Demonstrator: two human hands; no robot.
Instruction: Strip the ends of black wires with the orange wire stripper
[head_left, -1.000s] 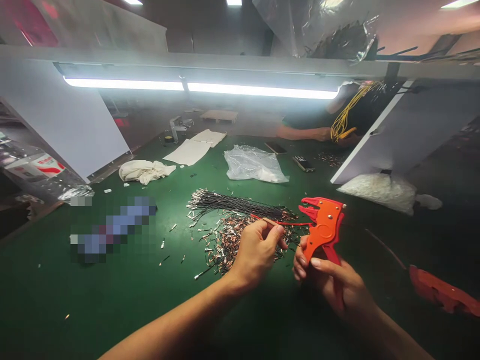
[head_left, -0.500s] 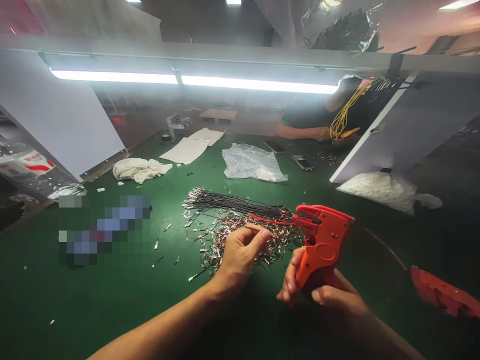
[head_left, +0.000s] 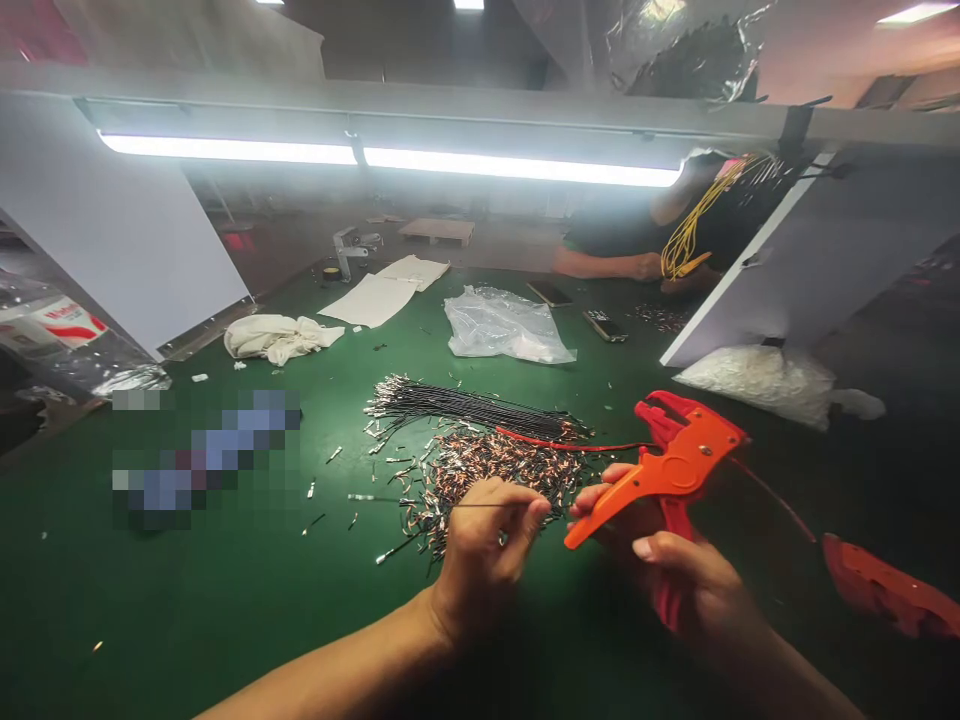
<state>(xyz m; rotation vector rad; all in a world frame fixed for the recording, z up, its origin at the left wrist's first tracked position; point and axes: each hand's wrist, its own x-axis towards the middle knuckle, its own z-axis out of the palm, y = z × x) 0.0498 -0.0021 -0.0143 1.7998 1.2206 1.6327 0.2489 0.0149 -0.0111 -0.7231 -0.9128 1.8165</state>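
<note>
The right hand (head_left: 690, 575) is wrapped around the handles of an orange stripper (head_left: 667, 465), which is tilted above the green table (head_left: 300, 620) with its head up. Beside it, the left hand (head_left: 491, 540) pinches a black wire (head_left: 465, 505) between thumb and fingers; the wire points left, a metal terminal at its far end. To the right lies a red tool (head_left: 889, 585). Just beyond the left hand spreads a heap (head_left: 495, 460) of cut wire ends, with a bundle (head_left: 480, 408) of black wires along its far edge. Farther back are a white cloth (head_left: 281, 340), a clear bag (head_left: 510, 325) and paper (head_left: 382, 293). At the far right, another person's hand (head_left: 645, 266) is near yellow wires (head_left: 686, 235).
</note>
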